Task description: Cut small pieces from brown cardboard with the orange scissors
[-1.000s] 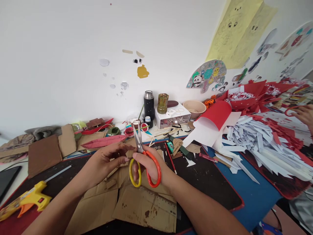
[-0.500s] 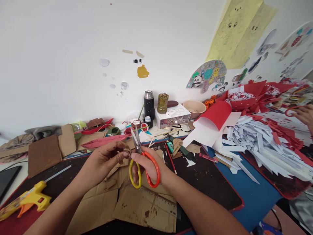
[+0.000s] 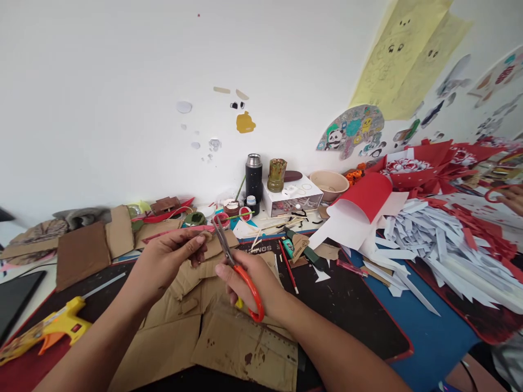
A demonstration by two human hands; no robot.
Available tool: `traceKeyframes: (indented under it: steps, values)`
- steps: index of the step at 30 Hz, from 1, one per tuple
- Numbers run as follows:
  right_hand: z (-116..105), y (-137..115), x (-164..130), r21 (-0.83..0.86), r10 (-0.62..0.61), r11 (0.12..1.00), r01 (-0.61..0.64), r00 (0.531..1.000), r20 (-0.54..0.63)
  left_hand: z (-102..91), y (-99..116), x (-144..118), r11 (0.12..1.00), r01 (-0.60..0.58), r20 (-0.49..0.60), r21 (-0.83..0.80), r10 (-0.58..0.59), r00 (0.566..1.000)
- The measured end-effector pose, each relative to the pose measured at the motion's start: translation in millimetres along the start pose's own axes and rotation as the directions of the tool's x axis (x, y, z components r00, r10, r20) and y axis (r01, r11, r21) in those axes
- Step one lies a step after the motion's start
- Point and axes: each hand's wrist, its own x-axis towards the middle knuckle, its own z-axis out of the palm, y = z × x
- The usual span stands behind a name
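**Scissors and a cardboard scrap held above a cluttered craft surface**

The surface (image 3: 359,321) is dark, with flat cardboard sheets (image 3: 212,332) lying on its near middle. Both forearms reach in from the near edge and angle toward each other above that cardboard. The right hand (image 3: 249,280) is clamped on one pair of scissors (image 3: 237,269), fingers through the orange and yellow handles, blades together and pointing far and left. The left hand (image 3: 171,258), just left of the blades, pinches one small brown cardboard scrap (image 3: 203,237) between thumb and fingertips, near the blade tips. One yellow glue gun (image 3: 53,329) lies at near left. Another person's hand (image 3: 514,197) shows at the far right edge.
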Motion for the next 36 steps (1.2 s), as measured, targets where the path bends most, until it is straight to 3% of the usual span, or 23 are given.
traceKeyframes:
  steps: [8, 23, 36]
  values:
    - [-0.4, -1.8, -3.4, -0.144, -0.050, 0.988, 0.051, 0.999, 0.010, 2.7, 8.2, -2.3, 1.000, 0.016, 0.015, -0.026, -0.016, 1.000]
    - [0.2, 1.9, -2.7, -0.154, -0.027, 0.988, 0.027, 1.000, 0.004, 3.5, 7.8, -3.8, 0.998, 0.018, -0.018, 0.063, -0.017, 1.000]
    - [1.4, -2.7, -3.7, -0.194, -0.033, 0.981, 0.033, 0.999, 0.005, 4.4, 11.6, -4.7, 0.992, 0.008, 0.016, 0.123, -0.010, 1.000]
